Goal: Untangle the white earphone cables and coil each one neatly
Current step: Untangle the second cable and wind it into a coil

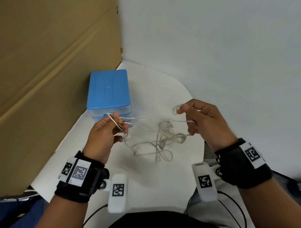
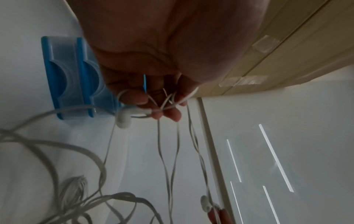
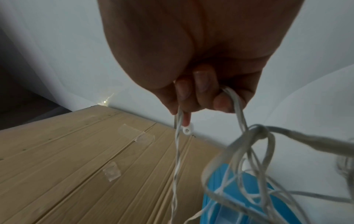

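White earphone cables [image 1: 158, 140] hang in a knotted tangle between my two hands, above the white table [image 1: 147, 181]. My left hand [image 1: 111, 129] grips several strands in its curled fingers [image 2: 164, 112], and an earbud [image 2: 124, 119] dangles just below them. My right hand [image 1: 191, 118] pinches an earbud [image 1: 176, 109] between thumb and forefinger, while its lower fingers [image 3: 222, 103] hook further strands. Two taut strands [image 1: 146, 120] stretch from hand to hand. In the right wrist view the knot [image 3: 258, 130] sits just below the fingers.
A blue plastic drawer box [image 1: 108, 93] stands on the table just behind my left hand. A large cardboard sheet [image 1: 45, 67] leans along the left side. White walls [image 1: 230, 46] close the back and right. Black wires [image 1: 231, 213] trail from the wrist cameras.
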Motion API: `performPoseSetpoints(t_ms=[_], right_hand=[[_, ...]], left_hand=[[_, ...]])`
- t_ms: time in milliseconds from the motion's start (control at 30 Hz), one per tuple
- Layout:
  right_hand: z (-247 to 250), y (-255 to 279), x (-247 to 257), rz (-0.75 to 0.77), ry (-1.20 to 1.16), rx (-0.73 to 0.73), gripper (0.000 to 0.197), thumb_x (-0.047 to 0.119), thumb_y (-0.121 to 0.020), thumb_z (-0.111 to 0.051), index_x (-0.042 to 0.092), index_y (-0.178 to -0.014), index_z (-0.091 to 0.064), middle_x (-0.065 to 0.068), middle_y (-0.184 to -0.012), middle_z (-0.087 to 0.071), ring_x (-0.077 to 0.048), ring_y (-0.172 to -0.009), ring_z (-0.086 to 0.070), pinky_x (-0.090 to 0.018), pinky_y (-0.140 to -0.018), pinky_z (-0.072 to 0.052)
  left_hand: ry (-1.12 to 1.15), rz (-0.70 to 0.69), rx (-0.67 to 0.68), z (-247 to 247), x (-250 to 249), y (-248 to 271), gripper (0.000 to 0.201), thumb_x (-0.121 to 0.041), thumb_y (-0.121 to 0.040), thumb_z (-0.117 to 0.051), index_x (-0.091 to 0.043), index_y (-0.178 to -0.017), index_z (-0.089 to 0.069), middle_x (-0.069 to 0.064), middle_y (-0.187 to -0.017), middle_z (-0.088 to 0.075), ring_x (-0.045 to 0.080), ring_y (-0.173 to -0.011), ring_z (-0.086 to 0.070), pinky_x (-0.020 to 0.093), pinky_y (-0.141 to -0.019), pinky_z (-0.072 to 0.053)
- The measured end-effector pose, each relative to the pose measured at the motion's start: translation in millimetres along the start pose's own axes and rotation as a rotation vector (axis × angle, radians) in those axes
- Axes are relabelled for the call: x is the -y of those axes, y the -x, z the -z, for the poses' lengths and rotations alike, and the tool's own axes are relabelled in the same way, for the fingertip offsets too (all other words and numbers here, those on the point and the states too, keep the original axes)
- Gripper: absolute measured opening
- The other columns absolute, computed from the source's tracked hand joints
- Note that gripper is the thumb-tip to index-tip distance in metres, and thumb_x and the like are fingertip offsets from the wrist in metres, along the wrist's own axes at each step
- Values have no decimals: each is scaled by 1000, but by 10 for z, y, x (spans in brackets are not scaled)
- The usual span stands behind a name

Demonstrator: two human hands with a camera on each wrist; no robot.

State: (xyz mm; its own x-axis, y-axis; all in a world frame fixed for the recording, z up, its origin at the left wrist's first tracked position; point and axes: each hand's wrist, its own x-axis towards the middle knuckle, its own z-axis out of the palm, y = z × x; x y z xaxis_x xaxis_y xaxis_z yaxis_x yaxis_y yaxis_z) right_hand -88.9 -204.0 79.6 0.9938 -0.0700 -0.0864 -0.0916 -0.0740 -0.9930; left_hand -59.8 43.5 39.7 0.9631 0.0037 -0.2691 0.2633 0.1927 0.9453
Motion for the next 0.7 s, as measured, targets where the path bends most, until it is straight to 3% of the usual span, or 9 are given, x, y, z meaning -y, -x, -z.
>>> performPoseSetpoints(t_ms=[67, 133, 200, 300, 400, 533, 633, 700], right_hand=[[42, 20, -5, 2, 7, -34, 23, 17, -99, -53, 1, -87, -65, -3, -49, -38, -15, -44, -31, -30, -52, -41], [71, 32, -7, -6, 0, -50, 23, 19, -99, -53, 2, -90, -66, -7, -50, -32, -16, -43, -31, -31, -53, -42], [104, 46, -7, -16, -6, -60, 25, 21, -99, -53, 2, -93, -67, 0, -47, -31, -13, -40, -31, -31, -53, -39], [148, 64, -2, -1, -25, -88, 23, 23, -100, -52, 7, -100, -69, 8, -44, -32, -10, -39, -32, -29, -52, -36], [192, 66, 23, 14, -87, -131, 23, 20, -101, -51, 11, -110, -69, 9, -44, -33, -13, -42, -28, -27, -48, -37], [231, 96, 40, 61, -71, -152, 21, 19, -99, -53, 17, -107, -72, -6, -49, -37, -17, -44, -31, -28, -49, -45], [231, 136, 25, 66, -63, -132, 16, 20, -95, -59, 13, -98, -73, -6, -50, -51, -20, -46, -45, -35, -59, -49], [227, 151, 16, 66, -71, -125, 17, 20, -93, -61, 8, -93, -73, -12, -57, -59, -24, -53, -53, -38, -64, -53]], left_hand=[[-19, -48, -9, -34, 0, 11, 33, -27, -101, -44, -16, -72, -54, -3, -53, -57, 18, -63, -54, 27, -58, -37], [-43, -97, -5, -66, -15, 23, 32, -26, -101, -44, -15, -73, -56, -5, -50, -53, 15, -62, -55, 25, -60, -40], [-59, -144, 16, -77, -36, 37, 31, -25, -100, -45, -14, -73, -57, -5, -49, -49, 11, -60, -57, 21, -62, -45], [-40, -194, 38, -70, -73, 54, 30, -24, -98, -48, -11, -72, -57, -5, -47, -42, 16, -61, -55, 19, -60, -46], [-24, -203, 79, -53, -122, 82, 33, -34, -91, -56, -8, -71, -55, -7, -44, -38, 13, -52, -52, 28, -67, -46], [-145, -285, 164, 17, -203, 112, 30, -30, -85, -68, -24, -55, -66, -10, -48, -49, 12, -60, -55, 37, -78, -42], [-174, -330, 218, 86, -264, 121, 29, -52, -62, -80, -25, -58, -69, -9, -61, -65, 7, -65, -60, 21, -73, -47], [-195, -339, 212, 115, -285, 114, 31, -53, -62, -80, -23, -62, -71, -6, -66, -69, 6, -67, -61, 12, -69, -47]])
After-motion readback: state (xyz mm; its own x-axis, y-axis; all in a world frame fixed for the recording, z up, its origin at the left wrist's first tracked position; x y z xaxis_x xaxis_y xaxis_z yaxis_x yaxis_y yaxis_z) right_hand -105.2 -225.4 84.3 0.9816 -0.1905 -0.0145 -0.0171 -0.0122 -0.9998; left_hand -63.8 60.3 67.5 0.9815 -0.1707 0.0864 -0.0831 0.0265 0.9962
